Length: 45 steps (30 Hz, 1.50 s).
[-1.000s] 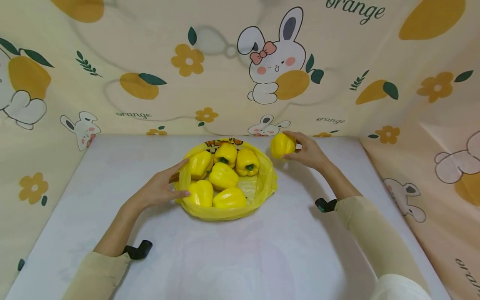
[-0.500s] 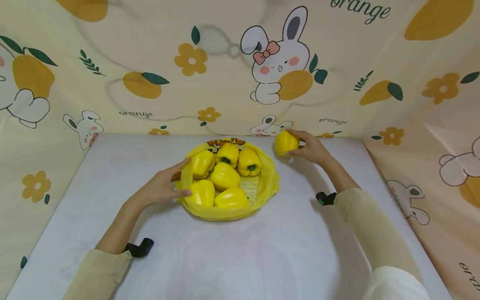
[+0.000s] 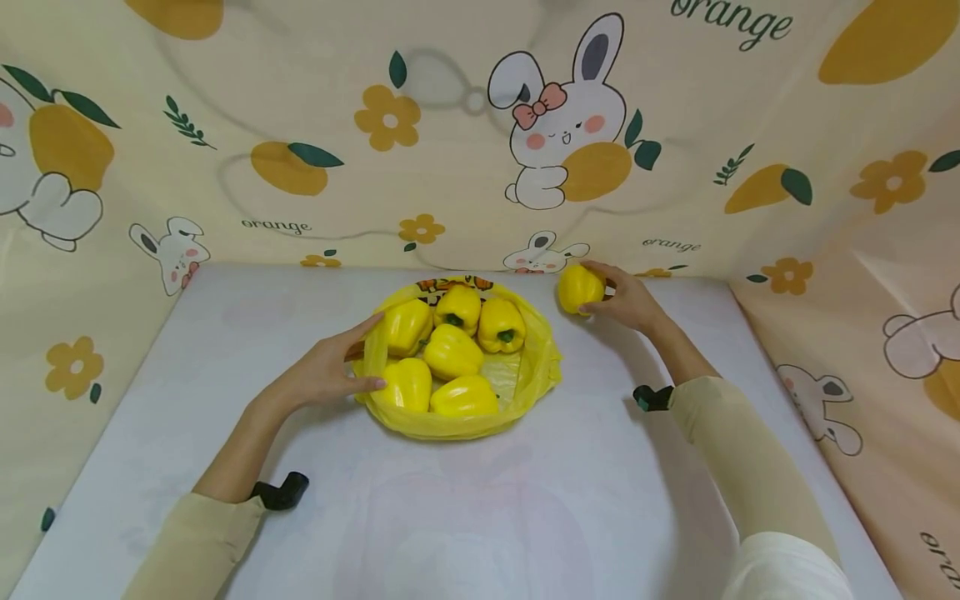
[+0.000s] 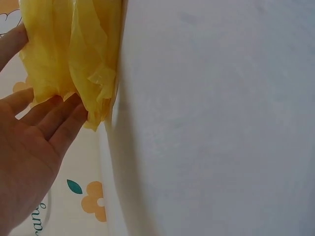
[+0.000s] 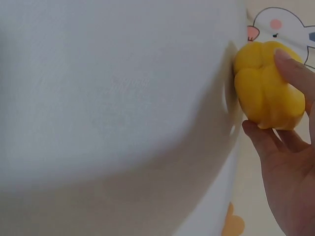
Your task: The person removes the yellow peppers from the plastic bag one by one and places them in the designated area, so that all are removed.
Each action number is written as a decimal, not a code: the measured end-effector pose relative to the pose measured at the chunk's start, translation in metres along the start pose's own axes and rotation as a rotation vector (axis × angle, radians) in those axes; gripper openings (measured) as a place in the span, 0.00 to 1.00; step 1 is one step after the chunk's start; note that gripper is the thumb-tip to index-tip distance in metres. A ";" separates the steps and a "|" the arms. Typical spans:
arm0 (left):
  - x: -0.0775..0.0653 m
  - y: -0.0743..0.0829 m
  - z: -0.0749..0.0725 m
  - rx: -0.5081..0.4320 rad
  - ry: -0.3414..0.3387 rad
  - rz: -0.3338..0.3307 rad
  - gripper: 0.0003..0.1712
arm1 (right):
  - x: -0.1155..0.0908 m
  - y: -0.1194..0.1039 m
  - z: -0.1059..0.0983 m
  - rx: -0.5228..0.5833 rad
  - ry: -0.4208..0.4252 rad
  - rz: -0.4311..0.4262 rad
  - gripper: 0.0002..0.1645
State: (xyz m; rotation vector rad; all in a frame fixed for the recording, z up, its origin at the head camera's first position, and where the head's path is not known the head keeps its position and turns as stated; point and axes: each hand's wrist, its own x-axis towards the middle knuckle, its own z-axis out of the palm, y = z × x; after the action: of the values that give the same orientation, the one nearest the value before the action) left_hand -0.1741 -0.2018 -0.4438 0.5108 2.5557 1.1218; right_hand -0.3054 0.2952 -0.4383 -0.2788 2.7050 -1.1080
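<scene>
My right hand (image 3: 626, 297) grips a yellow bell pepper (image 3: 580, 290) by its side, thumb and fingers around it, near the table's back edge. In the right wrist view this bell pepper (image 5: 268, 86) is right at the white surface; whether it touches is hard to tell. A yellow plastic bag (image 3: 450, 427) with its mouth spread wide stands at the middle back, holding several yellow bell peppers (image 3: 453, 352). My left hand (image 3: 322, 371) rests against the bag's left side, its fingers spread along the wall. From the left wrist, the fingertips touch the yellow plastic (image 4: 93, 54).
A white table (image 3: 450, 517) spreads in front of the bag and to both sides. Patterned cloth walls (image 3: 450, 167) with rabbits and oranges enclose it at the back, left and right. Each wrist wears a small black camera (image 3: 281, 492).
My right hand has carried the bell pepper slightly to the right, farther from the bag, and a little down over the last half second. The left hand stays at the bag. The head view shifts slightly.
</scene>
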 end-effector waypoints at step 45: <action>0.001 0.002 -0.001 0.024 -0.025 -0.034 0.62 | -0.019 -0.004 -0.014 0.291 0.063 -0.036 0.46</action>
State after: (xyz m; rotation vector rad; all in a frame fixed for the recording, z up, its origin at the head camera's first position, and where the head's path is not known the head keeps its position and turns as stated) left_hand -0.1752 -0.2007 -0.4418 0.4820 2.5495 1.0682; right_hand -0.2906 0.3060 -0.4233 -0.2485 2.5523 -1.5223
